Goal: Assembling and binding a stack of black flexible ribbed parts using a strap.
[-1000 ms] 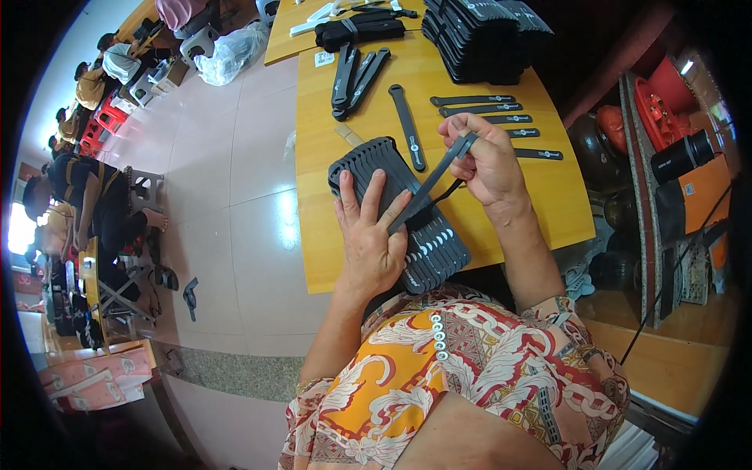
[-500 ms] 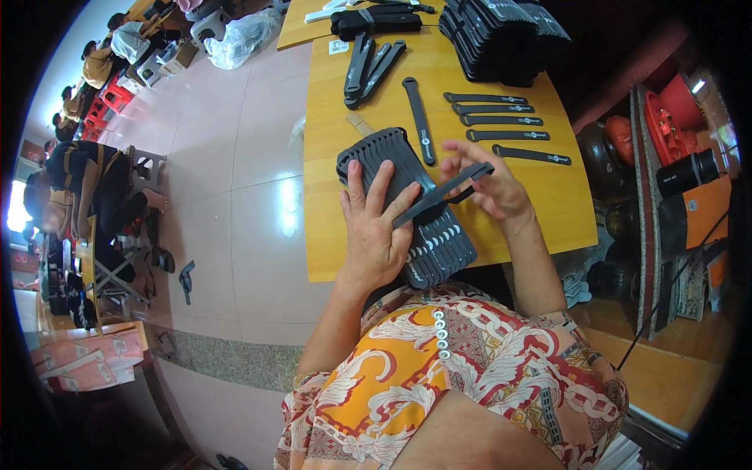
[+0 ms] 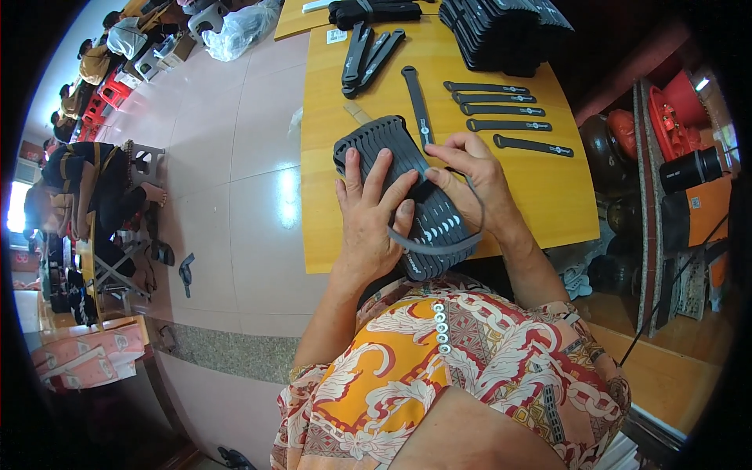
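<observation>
Nearest the camera is the person's patterned orange, red and white shirt [image 3: 439, 376], with both bare forearms reaching forward from it to the near edge of the yellow worktop [image 3: 329, 180].

The left hand [image 3: 372, 215] lies flat, fingers spread and nearly straight, pressing down on a fanned bundle of black straps [image 3: 384, 145] that rests on the worktop's near left part and juts a little over its near edge. It grips nothing; it only pins the bundle in place.

The right hand [image 3: 474, 176] sits just beside the left, its fingers curled and pinched closed on the end of a single black strap [image 3: 439, 244]. That strap bends in a loop from the fingertips down around the near end of the bundle, under the left hand's wrist side.

Just beyond the hands, another long strap [image 3: 415, 94] lies alone, running away from the person. To its right a row of five straps [image 3: 501, 117] lies side by side, apart from one another. Farther off on the left, a few more straps [image 3: 364, 51] lie in a loose heap, and at the worktop's far right corner stands a tall pile of black pieces [image 3: 501, 31].

Off the worktop to the left, across the tiled floor [image 3: 235, 180], other people [image 3: 94, 180] sit on low stools.
</observation>
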`<state>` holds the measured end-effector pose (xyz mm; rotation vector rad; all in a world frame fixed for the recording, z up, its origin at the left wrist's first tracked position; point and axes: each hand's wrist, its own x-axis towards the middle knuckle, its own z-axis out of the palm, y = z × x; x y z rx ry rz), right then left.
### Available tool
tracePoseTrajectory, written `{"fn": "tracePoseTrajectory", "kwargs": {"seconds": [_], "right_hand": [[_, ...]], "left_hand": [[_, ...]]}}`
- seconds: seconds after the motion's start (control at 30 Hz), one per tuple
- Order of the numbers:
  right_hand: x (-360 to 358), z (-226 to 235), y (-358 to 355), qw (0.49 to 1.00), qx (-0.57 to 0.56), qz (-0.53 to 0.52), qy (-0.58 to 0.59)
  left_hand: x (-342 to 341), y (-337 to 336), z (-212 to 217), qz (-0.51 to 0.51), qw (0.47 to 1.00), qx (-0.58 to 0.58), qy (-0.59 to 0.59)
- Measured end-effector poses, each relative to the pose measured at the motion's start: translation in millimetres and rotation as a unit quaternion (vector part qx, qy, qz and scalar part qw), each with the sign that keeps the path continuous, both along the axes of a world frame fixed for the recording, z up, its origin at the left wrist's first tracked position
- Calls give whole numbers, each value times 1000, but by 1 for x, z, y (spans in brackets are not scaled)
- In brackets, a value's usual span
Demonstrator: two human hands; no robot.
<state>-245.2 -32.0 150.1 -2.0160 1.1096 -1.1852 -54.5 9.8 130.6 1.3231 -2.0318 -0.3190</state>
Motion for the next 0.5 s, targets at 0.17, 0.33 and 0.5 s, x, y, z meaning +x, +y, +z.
{"fn": "tracePoseTrajectory", "kwargs": {"seconds": [0.17, 0.33, 0.5], "right_hand": [[8, 12, 2, 998, 50, 32, 23], [1, 19, 3, 998, 59, -2, -26], [-36, 53, 11, 989, -60, 134, 34]], "left_hand": [[1, 0, 2, -2, 1000, -14, 14], [-2, 1, 7, 19, 1000, 2, 12], [-4, 2, 10, 24, 999, 4, -23]]}}
